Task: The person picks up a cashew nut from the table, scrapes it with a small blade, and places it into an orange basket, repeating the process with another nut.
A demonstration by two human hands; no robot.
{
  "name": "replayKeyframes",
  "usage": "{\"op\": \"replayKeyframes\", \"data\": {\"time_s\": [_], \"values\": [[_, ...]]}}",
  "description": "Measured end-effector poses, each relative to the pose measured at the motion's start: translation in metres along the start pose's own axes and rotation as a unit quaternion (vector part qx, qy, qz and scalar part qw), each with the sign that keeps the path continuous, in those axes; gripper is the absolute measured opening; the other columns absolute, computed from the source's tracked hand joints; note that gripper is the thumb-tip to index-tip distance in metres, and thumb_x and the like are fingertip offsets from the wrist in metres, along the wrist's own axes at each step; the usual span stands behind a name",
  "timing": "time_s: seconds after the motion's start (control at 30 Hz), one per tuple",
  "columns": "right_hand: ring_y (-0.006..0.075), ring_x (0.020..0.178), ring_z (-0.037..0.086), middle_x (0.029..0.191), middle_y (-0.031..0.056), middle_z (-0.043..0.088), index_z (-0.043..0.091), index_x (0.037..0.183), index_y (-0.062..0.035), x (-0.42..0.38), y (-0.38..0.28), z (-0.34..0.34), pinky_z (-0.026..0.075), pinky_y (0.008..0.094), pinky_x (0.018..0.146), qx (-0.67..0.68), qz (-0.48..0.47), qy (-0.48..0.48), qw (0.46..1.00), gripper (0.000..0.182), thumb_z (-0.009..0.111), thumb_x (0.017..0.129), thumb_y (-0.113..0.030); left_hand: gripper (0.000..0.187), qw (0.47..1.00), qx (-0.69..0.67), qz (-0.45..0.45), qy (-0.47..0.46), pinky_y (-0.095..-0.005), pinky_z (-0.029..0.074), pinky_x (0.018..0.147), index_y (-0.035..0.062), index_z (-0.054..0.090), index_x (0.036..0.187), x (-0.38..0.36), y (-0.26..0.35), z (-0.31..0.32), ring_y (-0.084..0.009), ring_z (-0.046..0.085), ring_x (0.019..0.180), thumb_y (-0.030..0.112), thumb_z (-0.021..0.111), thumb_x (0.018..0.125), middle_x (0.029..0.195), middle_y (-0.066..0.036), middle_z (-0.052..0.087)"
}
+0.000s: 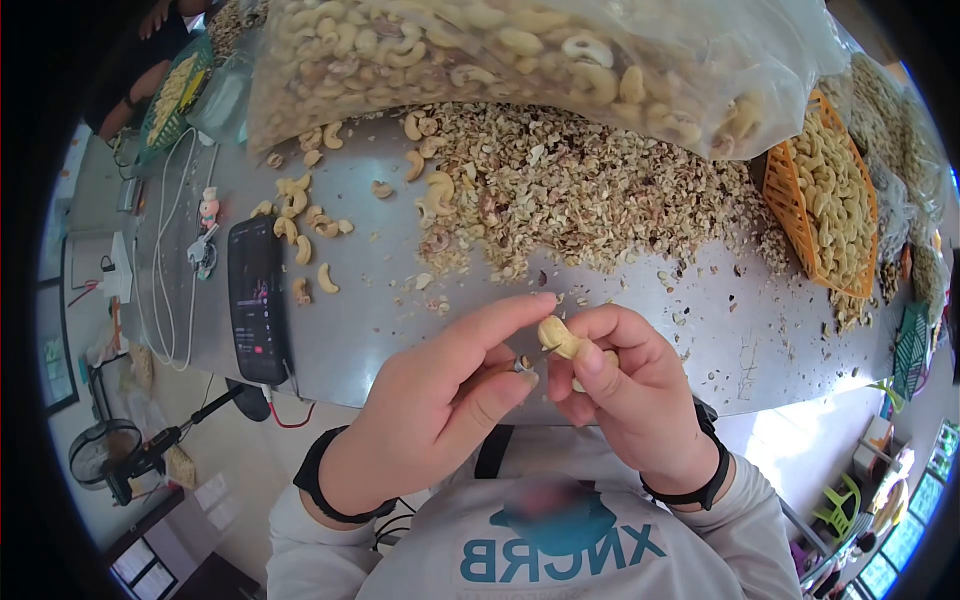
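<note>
Cashew kernel (558, 337), pale and curved, sits pinched between the thumb and bent fingers of the right hand (625, 385), its rounded end poking out just above the thumb tip. The left hand (440, 400) closes in from the other side: its forefinger stretches out straight so that the tip nearly reaches the nut, while thumb and middle finger clamp a small metal blade (524, 368) just below the kernel. Whether the blade touches the nut cannot be told. Both hands hover above the near edge of a grey metal table (380, 330), each wrist ringed by a black band over a pale sleeve.

Beyond the fingertips, a broad heap of cashew skins and husk flakes (590, 195) spreads across the tabletop, with stray flakes scattered almost up to the nut. Farther back, a large clear plastic bag of cashews (520, 50) slumps over the far side of the heap. Beyond the left hand's knuckles, loose whole cashews (305, 215) lie strewn beside a black smartphone (257, 300), its screen lit and a red cable trailing off the table edge. White cables (165, 270) loop along the table's end past the phone. Well beyond the right hand, an orange plastic basket (790, 200) holds more peeled cashews, with another filled bag behind it. At the far corner, another person's arm rests near a green basket (175, 100) of nuts.
</note>
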State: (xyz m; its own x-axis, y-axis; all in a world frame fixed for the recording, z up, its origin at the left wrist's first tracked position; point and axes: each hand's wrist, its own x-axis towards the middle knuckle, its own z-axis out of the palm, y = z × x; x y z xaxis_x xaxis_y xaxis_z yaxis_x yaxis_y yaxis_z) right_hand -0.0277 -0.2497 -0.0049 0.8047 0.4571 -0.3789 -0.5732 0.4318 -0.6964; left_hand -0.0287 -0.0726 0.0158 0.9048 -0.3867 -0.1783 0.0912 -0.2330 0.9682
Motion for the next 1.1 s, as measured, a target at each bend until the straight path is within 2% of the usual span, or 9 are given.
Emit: {"op": "replayKeyframes", "data": {"time_s": [0.17, 0.27, 0.37, 0.47, 0.57, 0.67, 0.77, 0.87, 1.1], "values": [[0.0029, 0.058, 0.045, 0.077, 0.0021, 0.054, 0.049, 0.097, -0.0042, -0.001, -0.002, 0.001, 0.037, 0.0158, 0.052, -0.019, 0.004, 0.004, 1.000, 0.017, 0.050, 0.085, -0.017, 0.039, 0.999, 0.043, 0.020, 0.007, -0.0229, 0.042, 0.058, 0.0075, 0.043, 0.120, 0.001, 0.003, 0.000, -0.0141, 0.051, 0.059, 0.010, 0.049, 0.082, 0.075, -0.007, 0.055], [0.0027, 0.060, 0.045, 0.077, 0.0016, 0.054, 0.049, 0.098, -0.0038, -0.002, -0.003, 0.000, 0.037, 0.0158, 0.052, -0.017, 0.005, -0.002, 1.000, 0.019, 0.051, 0.084, -0.016, 0.039, 1.000, -0.010, -0.013, -0.025, -0.0205, 0.041, 0.055, 0.0086, 0.041, 0.123, 0.002, 0.006, -0.003, -0.0103, 0.048, 0.056, 0.011, 0.047, 0.084, 0.075, -0.005, 0.057], [0.0025, 0.062, 0.046, 0.078, 0.0010, 0.054, 0.050, 0.099, -0.0033, -0.003, -0.004, -0.001, 0.037, 0.0156, 0.053, -0.028, 0.010, -0.004, 1.000, 0.020, 0.053, 0.084, -0.016, 0.041, 0.981, -0.165, -0.089, -0.058, -0.0154, 0.031, 0.043, 0.0012, 0.037, 0.123, 0.001, 0.005, -0.006, -0.0033, 0.037, 0.046, 0.018, 0.044, 0.087, 0.068, -0.007, 0.057], [0.0024, 0.066, 0.048, 0.079, 0.0003, 0.054, 0.050, 0.099, -0.0027, -0.005, -0.007, 0.001, 0.038, 0.0154, 0.055, -0.048, 0.012, 0.000, 0.999, 0.020, 0.053, 0.083, -0.015, 0.037, 0.962, -0.228, -0.127, -0.082, -0.0146, 0.033, 0.047, 0.0088, 0.039, 0.125, 0.000, 0.007, -0.009, -0.0016, 0.039, 0.051, 0.017, 0.042, 0.088, 0.072, -0.001, 0.057], [0.0029, 0.070, 0.049, 0.080, -0.0005, 0.054, 0.051, 0.099, -0.0021, -0.006, -0.007, 0.003, 0.039, 0.0157, 0.059, -0.058, 0.005, 0.004, 0.998, 0.021, 0.054, 0.083, -0.014, 0.037, 0.959, -0.239, -0.125, -0.087, -0.0148, 0.033, 0.047, 0.0079, 0.039, 0.124, 0.000, 0.006, -0.010, -0.0019, 0.038, 0.051, 0.017, 0.041, 0.089, 0.072, -0.001, 0.056], [0.0037, 0.073, 0.049, 0.081, -0.0007, 0.054, 0.051, 0.099, -0.0016, -0.006, -0.006, 0.005, 0.040, 0.0167, 0.063, -0.065, -0.008, 0.006, 0.998, 0.020, 0.054, 0.083, -0.014, 0.035, 0.963, -0.226, -0.135, -0.065, -0.0148, 0.034, 0.049, 0.0067, 0.042, 0.121, 0.000, 0.007, -0.011, -0.0018, 0.039, 0.053, 0.015, 0.044, 0.087, 0.070, 0.000, 0.054], [0.0045, 0.074, 0.050, 0.081, 0.0001, 0.054, 0.052, 0.097, -0.0011, -0.007, -0.006, 0.005, 0.040, 0.0178, 0.064, -0.116, -0.018, 0.009, 0.993, 0.018, 0.054, 0.082, -0.012, 0.039, 0.982, -0.176, -0.069, -0.002, -0.0144, 0.029, 0.042, -0.0006, 0.046, 0.113, 0.002, 0.002, -0.002, -0.0028, 0.038, 0.047, 0.025, 0.049, 0.085, 0.066, -0.004, 0.055], [0.0049, 0.072, 0.050, 0.081, 0.0011, 0.055, 0.053, 0.095, -0.0011, -0.008, -0.005, 0.005, 0.040, 0.0184, 0.063, -0.173, -0.032, 0.011, 0.984, 0.016, 0.054, 0.082, -0.011, 0.026, 0.992, -0.111, -0.055, 0.010, -0.0160, 0.035, 0.054, 0.0028, 0.049, 0.108, 0.004, 0.000, 0.000, -0.0021, 0.042, 0.058, 0.013, 0.050, 0.084, 0.068, 0.002, 0.050], [0.0049, 0.069, 0.051, 0.077, 0.0013, 0.055, 0.053, 0.093, -0.0018, -0.023, -0.032, -0.014, 0.040, 0.0181, 0.060, -0.220, -0.088, 0.073, 0.969, 0.014, 0.054, 0.082, -0.010, 0.029, 0.985, -0.140, -0.062, 0.084, -0.0156, 0.032, 0.050, -0.0015, 0.048, 0.106, 0.005, 0.008, 0.006, -0.0035, 0.044, 0.057, 0.017, 0.050, 0.083, 0.065, -0.002, 0.050]]}}
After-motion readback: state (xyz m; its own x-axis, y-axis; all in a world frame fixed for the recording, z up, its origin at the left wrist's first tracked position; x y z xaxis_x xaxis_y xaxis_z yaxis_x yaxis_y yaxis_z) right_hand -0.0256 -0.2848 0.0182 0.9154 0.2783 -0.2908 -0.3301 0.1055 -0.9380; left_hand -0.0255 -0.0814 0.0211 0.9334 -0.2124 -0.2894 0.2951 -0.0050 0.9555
